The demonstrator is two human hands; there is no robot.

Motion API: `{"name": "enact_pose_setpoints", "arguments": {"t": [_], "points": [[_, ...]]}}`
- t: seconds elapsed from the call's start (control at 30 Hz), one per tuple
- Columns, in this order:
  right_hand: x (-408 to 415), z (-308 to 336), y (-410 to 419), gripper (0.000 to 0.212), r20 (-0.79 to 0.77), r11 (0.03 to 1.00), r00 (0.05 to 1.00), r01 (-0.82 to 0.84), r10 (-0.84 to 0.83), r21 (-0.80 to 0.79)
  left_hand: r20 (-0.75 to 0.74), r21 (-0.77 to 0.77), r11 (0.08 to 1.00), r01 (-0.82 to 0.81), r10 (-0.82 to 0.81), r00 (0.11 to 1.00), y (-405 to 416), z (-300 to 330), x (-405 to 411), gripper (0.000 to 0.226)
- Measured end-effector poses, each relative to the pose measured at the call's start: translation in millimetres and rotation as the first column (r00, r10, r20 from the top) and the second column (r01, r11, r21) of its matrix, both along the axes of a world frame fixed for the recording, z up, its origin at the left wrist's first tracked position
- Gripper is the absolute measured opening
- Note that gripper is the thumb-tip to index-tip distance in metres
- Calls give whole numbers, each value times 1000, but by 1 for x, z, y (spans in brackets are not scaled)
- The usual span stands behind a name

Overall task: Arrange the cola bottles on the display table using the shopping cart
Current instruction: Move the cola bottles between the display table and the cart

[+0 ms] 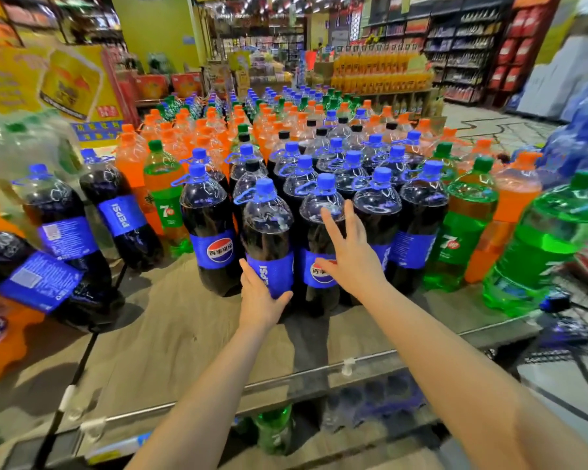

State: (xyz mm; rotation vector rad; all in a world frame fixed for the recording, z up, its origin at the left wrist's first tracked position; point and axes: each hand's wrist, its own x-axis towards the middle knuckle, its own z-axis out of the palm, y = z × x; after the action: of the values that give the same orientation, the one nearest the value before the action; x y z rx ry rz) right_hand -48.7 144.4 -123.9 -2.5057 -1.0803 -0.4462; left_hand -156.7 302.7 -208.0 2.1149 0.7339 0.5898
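At the far left of the frame, more cola bottles (pixel 62 228) lie tilted and heaped, apparently in the shopping cart (pixel 92 337), whose dark frame bars show beside them; they are not yet on the counter (pixel 170 334). Just right of them, at the counter's left edge, stand an orange soda bottle (pixel 129 171) and a green 7up bottle (pixel 165 201).

Toward the middle, my left hand (pixel 260 296) grips the lower body of a front-row cola bottle (pixel 269 245), thumb on one side of the blue label and fingers curled round the other. That bottle stands upright at the front of the block of cola, close against its neighbours.

Just right of it, my right hand (pixel 348 252) is spread, fingers (pixel 331 222) straight and apart, reaching over the shoulder of the next cola bottle (pixel 321 242); whether the palm touches I cannot tell.

Further right stand a green bottle (pixel 462 232) and an orange bottle (pixel 510 215), and a large green one (pixel 543 245) leans at the frame's right edge.

My worry is the low grip: pushing a tall, top-heavy bottle from near its base could tip it into the packed row behind, or forward off the counter's bare front. Smooth plastic could also slip in my fingers.
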Motion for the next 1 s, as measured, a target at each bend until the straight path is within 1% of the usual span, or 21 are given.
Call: {"name": "enact_pose_setpoints", "arguments": {"t": [0.07, 0.17, 0.27, 0.37, 0.43, 0.53, 0.67, 0.77, 0.83, 1.0], "points": [[3, -3, -20, 90, -22, 995, 995, -101, 101, 20, -49, 127, 992, -4, 10, 999, -12, -1, -5, 116], [12, -19, -66, 76, -20, 980, 981, -193, 192, -54, -121, 338, 940, 42, -1, 993, -44, 1, -18, 99], [15, -36, -124, 70, -2, 962, 966, -259, 259, -82, -170, 514, 850, 111, -25, 985, -88, -3, -26, 85], [18, -54, -186, 64, -9, 952, 955, -297, 297, -67, -189, 632, 753, 182, -78, 979, -140, -10, -27, 73], [22, -64, -228, 63, -33, 950, 952, -306, 305, -52, -175, 687, 690, 228, -148, 973, -179, -10, -25, 66], [26, -76, -292, 66, -81, 955, 954, -294, 290, -43, -178, 696, 656, 292, -236, 955, -233, -14, -20, 64], [34, -89, -363, 67, -145, 966, 961, -247, 233, -81, -221, 702, 611, 366, -301, 928, -290, -19, -1, 59], [42, -101, -403, 65, -190, 972, 962, -216, 197, -88, -265, 701, 568, 430, -352, 898, -322, -27, 18, 58], [48, -111, -428, 64, -228, 980, 959, -188, 169, -61, -292, 688, 547, 477, -393, 872, -344, -34, 32, 57], [71, -126, -486, 64, -275, 995, 958, -93, 80, -33, -269, 690, 510, 513, -477, 837, -397, -49, 80, 56]]}}
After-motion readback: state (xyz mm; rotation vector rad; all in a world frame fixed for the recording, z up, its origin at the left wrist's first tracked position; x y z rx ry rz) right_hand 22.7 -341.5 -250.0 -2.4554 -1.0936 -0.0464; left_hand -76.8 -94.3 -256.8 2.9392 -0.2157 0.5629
